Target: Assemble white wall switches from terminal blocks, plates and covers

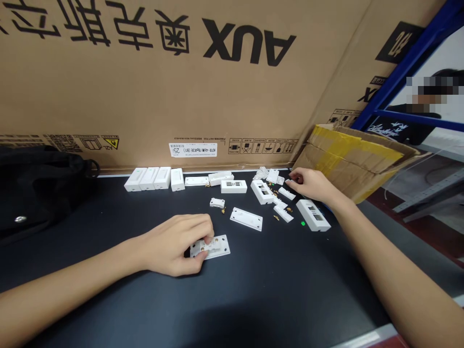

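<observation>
My left hand (177, 244) grips a white switch or socket base plate (220, 247) flat on the dark table, its fingers pinching the middle of the plate. Small brass contacts show on that plate. My right hand (311, 186) reaches across the far right of the table, with curled fingertips beside a small white plastic piece (288, 182). Whether those fingers hold anything is hidden. Nearby lie a white cover with rectangular windows (313, 215) and a heap of white fragments (266, 174).
Several assembled white housings (147, 178) stand in a row along the back edge, among loose plates and brass bits. A black bag (36, 188) lies at left. A large AUX cardboard panel (145, 87) forms the back; a taped carton (348, 162) and blue shelving (402, 82) stand at right.
</observation>
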{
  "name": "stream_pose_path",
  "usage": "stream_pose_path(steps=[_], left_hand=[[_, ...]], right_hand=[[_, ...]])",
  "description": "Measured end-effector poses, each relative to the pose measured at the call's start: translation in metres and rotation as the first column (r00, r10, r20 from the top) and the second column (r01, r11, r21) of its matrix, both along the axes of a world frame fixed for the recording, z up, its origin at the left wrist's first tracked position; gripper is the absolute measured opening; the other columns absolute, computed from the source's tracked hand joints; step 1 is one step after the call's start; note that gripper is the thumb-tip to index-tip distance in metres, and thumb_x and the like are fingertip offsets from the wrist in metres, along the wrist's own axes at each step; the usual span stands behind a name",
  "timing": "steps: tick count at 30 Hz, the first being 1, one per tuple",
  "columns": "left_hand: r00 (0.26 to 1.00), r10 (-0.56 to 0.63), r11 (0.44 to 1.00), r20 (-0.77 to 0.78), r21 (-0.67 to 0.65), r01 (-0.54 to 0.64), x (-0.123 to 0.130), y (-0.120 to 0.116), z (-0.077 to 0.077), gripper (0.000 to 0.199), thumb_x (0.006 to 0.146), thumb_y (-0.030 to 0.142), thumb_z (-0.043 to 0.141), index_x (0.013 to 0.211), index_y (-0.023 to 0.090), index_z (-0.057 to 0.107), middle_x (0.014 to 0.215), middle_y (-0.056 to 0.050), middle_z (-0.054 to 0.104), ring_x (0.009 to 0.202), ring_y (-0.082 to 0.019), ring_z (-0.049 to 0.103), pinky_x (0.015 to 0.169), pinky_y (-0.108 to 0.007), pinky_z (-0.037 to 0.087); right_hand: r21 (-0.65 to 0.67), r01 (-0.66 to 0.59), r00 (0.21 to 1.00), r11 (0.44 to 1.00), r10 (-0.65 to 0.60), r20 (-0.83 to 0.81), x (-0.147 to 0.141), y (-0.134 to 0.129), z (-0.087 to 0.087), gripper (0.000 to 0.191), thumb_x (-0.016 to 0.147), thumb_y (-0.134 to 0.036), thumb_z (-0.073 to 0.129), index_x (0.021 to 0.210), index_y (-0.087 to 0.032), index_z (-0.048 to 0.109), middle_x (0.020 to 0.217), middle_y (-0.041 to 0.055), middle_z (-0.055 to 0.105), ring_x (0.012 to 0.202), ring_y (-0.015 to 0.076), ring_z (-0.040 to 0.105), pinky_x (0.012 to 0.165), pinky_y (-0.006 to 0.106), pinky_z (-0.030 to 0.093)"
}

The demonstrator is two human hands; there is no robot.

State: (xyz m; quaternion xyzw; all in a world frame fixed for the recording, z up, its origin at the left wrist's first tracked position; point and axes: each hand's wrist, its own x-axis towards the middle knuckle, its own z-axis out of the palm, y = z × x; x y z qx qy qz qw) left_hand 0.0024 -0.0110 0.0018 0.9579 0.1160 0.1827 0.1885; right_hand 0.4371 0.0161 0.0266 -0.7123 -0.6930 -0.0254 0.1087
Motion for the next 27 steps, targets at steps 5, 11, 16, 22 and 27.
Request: stream_pose_path(steps=[5,11,16,22,27], left_hand=[[1.0,0.011,1.0,-0.018,-0.018,-0.012,0.0,0.0,0.0,0.015,0.086,0.019,0.056,0.094,0.023,0.045,0.09,0.0,0.056,0.075,-0.016,0.05,0.07,-0.027,0.041],[1.0,0.012,0.999,-0.017,-0.032,-0.013,0.0,0.001,-0.001,0.016,0.087,0.018,0.057,0.094,0.023,0.044,0.09,0.0,0.055,0.076,-0.015,0.048,0.07,-0.027,0.041],[1.0,0.012,1.0,-0.012,-0.025,-0.012,0.0,0.0,-0.001,0.016,0.087,0.018,0.057,0.095,0.023,0.044,0.09,0.0,0.055,0.076,-0.015,0.048,0.07,-0.027,0.041],[1.0,0.02,0.999,-0.006,-0.037,-0.02,0.0,-0.001,-0.001,0.016,0.086,0.019,0.058,0.095,0.022,0.045,0.09,0.001,0.054,0.076,-0.014,0.048,0.071,-0.027,0.041],[1.0,0.017,0.999,-0.004,-0.038,-0.018,0.0,-0.001,-0.001,0.014,0.086,0.021,0.058,0.094,0.022,0.045,0.09,0.001,0.054,0.076,-0.015,0.048,0.07,-0.028,0.041]], right_hand=[[0.025,-0.128,0.992,0.992,0.127,0.014,-0.005,0.008,-0.007,0.042,0.092,-0.045,0.055,0.113,-0.016,0.077,0.112,0.0127,0.079,0.105,0.033,0.069,0.094,0.048,0.054],[0.053,-0.166,0.986,0.985,0.165,0.017,0.001,0.011,-0.012,0.037,0.09,-0.046,0.056,0.104,-0.021,0.08,0.106,0.0102,0.08,0.102,0.0336,0.069,0.094,0.051,0.054],[0.084,-0.148,0.989,0.985,0.146,0.032,-0.014,0.016,-0.006,0.048,0.096,-0.045,0.047,0.123,-0.015,0.074,0.121,0.0153,0.076,0.116,0.0363,0.063,0.099,0.054,0.051],[-0.039,-0.18,0.981,0.983,0.183,0.068,-0.039,0.041,-0.007,0.047,0.092,-0.03,0.047,0.131,-0.02,0.073,0.135,0.013,0.072,0.123,0.0389,0.057,0.103,0.06,0.046],[-0.104,-0.154,0.982,0.983,0.164,0.089,-0.037,0.05,-0.004,0.045,0.089,-0.026,0.047,0.123,-0.021,0.076,0.132,0.0108,0.073,0.125,0.0372,0.057,0.106,0.059,0.045]])
